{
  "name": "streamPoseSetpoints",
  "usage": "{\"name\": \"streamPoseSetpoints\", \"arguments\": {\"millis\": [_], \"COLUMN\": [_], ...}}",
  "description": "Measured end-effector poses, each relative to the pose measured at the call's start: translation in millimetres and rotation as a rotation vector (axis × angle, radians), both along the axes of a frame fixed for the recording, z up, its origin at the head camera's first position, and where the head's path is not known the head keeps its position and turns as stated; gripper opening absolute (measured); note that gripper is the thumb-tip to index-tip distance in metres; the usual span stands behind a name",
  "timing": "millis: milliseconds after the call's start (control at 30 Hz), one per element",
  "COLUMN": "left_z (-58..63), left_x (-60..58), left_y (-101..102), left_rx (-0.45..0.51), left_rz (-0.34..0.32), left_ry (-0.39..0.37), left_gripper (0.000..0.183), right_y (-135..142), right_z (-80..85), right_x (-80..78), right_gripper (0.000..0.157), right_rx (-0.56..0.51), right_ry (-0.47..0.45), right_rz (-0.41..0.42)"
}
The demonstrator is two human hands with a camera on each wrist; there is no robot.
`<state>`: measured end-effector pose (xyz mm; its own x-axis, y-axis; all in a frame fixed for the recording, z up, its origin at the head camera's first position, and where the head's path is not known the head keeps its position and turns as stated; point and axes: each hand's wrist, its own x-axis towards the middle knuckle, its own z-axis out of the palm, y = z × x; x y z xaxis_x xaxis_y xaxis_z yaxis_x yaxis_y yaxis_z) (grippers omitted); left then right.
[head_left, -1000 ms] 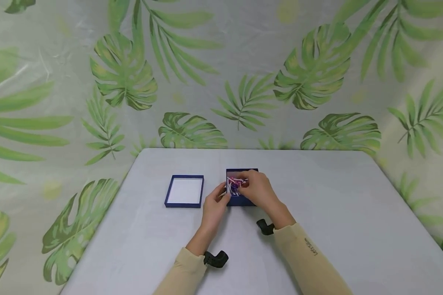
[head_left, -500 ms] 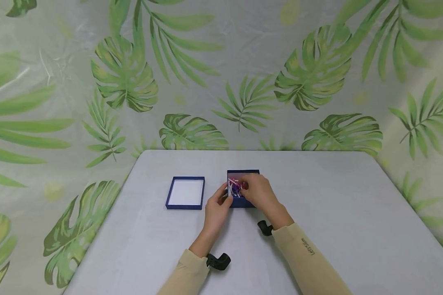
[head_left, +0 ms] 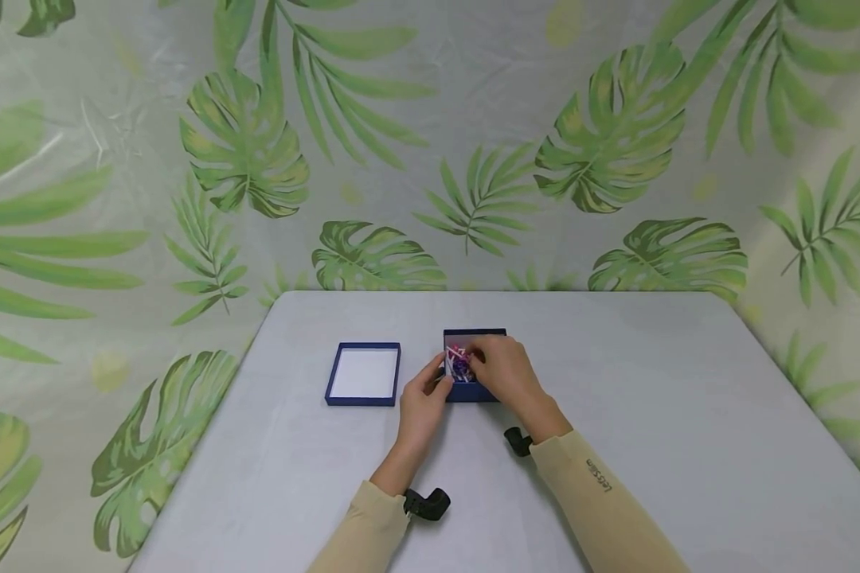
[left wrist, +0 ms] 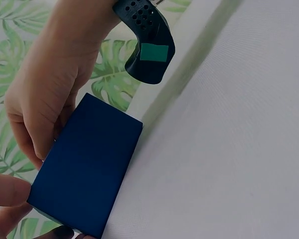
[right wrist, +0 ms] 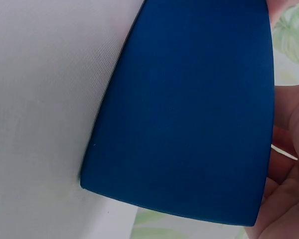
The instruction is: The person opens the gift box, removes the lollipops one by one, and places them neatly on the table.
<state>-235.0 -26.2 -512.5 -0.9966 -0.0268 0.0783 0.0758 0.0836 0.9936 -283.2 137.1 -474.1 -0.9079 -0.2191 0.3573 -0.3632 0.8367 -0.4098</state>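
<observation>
My left hand (head_left: 423, 402) grips the left side of a deep blue box (head_left: 466, 392), its thumb at the near left corner. Small dark things (left wrist: 62, 231) show by the left fingers in the left wrist view; their kind is unclear. Inside the box lie several lollipops (head_left: 459, 364) with white sticks and pink and purple heads. My right hand (head_left: 505, 370) reaches over the near wall into it with bent fingers. In the right wrist view, a white stick (right wrist: 284, 152) shows between those fingers, apparently a lollipop's. Its head and the right fingertips are mostly hidden.
A shallow blue lid (head_left: 361, 401) with a white inside lies left of the box on the white tabletop (head_left: 652, 414). A leaf-patterned curtain (head_left: 373, 151) hangs behind the table. Black wrist devices (head_left: 428, 504) sit at both cuffs.
The right fingers shift slightly inside the box; half a second ago a red lollipop head showed at their tips, now covered. The left hand keeps its grip on the box.
</observation>
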Motion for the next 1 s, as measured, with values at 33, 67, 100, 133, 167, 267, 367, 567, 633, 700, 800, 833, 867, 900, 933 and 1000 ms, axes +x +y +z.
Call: {"name": "streamPoseSetpoints", "arguments": {"millis": [33, 67, 100, 133, 167, 267, 367, 567, 633, 700, 800, 833, 867, 900, 933, 1000], "left_z": [0.0, 0.1, 0.2, -0.1, -0.2, -2.7, -5.2, -5.2, -5.6, -5.5, -1.0, -1.2, -1.1, -1.2, -1.6, -6.2], "left_x": [-0.3, -0.2, -0.1, -0.2, 0.0, -0.1, -0.2, -0.7, -1.2, -0.9, 2.0, 2.1, 2.2, 2.2, 1.8, -0.4], "left_y": [0, 0, 0, 0, 0, 0, 0, 0, 0, 0, -1, -1, -1, -1, -1, -1], "left_rx": [0.001, 0.002, 0.001, 0.000, -0.003, -0.008, -0.009, -0.018, -0.024, -0.029, -0.021, -0.021, -0.022, -0.022, -0.023, -0.035], "left_rz": [0.002, 0.004, 0.006, 0.007, 0.007, 0.002, -0.004, 0.002, 0.004, 0.005, 0.000, -0.001, -0.001, -0.001, -0.001, 0.004], "left_ry": [-0.004, -0.004, -0.006, -0.007, -0.008, -0.005, 0.005, 0.010, 0.009, 0.007, 0.005, 0.009, 0.010, 0.011, 0.010, 0.012], "left_gripper": [0.044, 0.044, 0.044, 0.044, 0.044, 0.043, 0.043, 0.043, 0.043, 0.043, 0.043, 0.043, 0.043, 0.043, 0.043, 0.043], "right_y": [0, 0, 1, 1, 1, 3, 4, 8, 10, 12, 15, 16, 18, 19, 21, 24], "right_z": [0.4, 0.9, 1.5, 2.3, 2.9, 4.5, 6.0, 11.2, 12.7, 14.1, 17.4, 18.6, 19.9, 21.1, 22.1, 24.0], "right_x": [0.2, 0.5, 0.9, 1.4, 2.0, 3.2, 3.1, 4.3, 4.9, 4.8, 5.2, 5.3, 5.5, 5.6, 5.8, 6.2], "right_gripper": [0.009, 0.009, 0.010, 0.010, 0.010, 0.011, 0.012, 0.012, 0.011, 0.011, 0.010, 0.010, 0.011, 0.011, 0.011, 0.011], "right_rx": [0.000, -0.003, -0.006, -0.013, -0.018, -0.034, -0.041, -0.089, -0.107, -0.124, -0.155, -0.164, -0.174, -0.182, -0.191, -0.203], "right_ry": [0.007, 0.013, 0.017, 0.022, 0.029, 0.049, 0.089, 0.151, 0.154, 0.152, 0.128, 0.124, 0.118, 0.114, 0.112, 0.128], "right_rz": [-0.003, -0.005, -0.007, -0.008, -0.011, -0.024, -0.031, -0.016, -0.015, -0.016, -0.028, -0.032, -0.036, -0.042, -0.049, -0.053]}}
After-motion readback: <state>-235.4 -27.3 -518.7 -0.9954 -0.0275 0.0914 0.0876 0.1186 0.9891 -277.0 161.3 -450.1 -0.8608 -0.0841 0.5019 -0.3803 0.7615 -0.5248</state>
